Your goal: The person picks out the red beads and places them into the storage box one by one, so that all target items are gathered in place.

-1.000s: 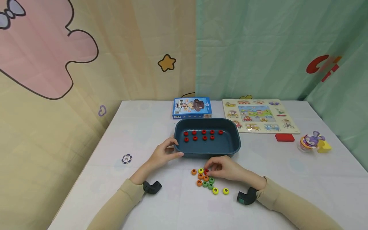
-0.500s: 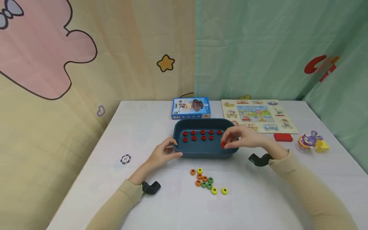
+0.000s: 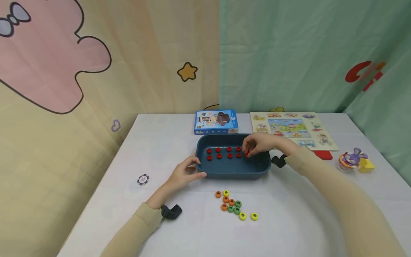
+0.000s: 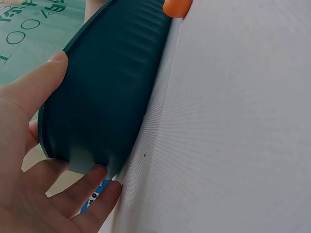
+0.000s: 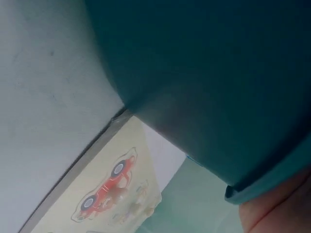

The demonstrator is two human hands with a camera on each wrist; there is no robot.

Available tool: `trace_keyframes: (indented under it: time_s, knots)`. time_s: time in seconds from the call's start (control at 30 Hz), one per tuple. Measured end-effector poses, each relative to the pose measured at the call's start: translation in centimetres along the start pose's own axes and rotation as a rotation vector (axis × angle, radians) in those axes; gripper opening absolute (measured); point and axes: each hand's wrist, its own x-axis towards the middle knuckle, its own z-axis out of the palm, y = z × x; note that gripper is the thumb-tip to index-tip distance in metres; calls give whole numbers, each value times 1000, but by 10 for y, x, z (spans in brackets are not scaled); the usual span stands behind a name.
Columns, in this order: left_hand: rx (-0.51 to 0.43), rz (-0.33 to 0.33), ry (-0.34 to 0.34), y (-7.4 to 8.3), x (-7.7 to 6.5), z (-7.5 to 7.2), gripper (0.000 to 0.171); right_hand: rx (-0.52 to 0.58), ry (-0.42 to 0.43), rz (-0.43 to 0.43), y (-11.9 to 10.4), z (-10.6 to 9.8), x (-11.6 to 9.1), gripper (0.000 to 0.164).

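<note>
A dark teal tray (image 3: 234,176) stands on the white table, with two rows of red beads (image 3: 229,156) inside it. My left hand (image 3: 183,174) grips the tray's left end; in the left wrist view its thumb (image 4: 57,60) is at the rim and its fingers (image 4: 99,172) lie against the end wall. Over the tray's right part, my right hand (image 3: 258,142) pinches a red bead (image 3: 246,155) at the end of the front row, partly hidden by the fingers. The right wrist view shows mostly the tray's outer wall (image 5: 204,87).
In front of the tray lie loose orange beads (image 3: 226,199), green beads (image 3: 237,210) and yellow beads (image 3: 254,216). Behind stand a blue box (image 3: 216,122) and a picture puzzle board (image 3: 289,128). Rightward are a red block (image 3: 323,155), a purple toy (image 3: 351,159) and a yellow block (image 3: 366,166).
My right hand picked up a red bead from the loose group, carried it to the tray's right side and then in to the front row. The left hand stays at the tray.
</note>
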Motion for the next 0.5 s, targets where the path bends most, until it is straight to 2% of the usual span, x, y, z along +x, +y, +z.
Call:
trace_keyframes:
  time_s: [0.13,0.3,0.5]
  knots:
    - [24,-3,4,7,-1,-1,40,-74,4,17,0,2,3,15]
    - [20,1,6,6,0,0,40,-186,30,13,3,7,2,15]
    - [21,6,2,5,0,0,39,-244,97,-19,6,11,0,19]
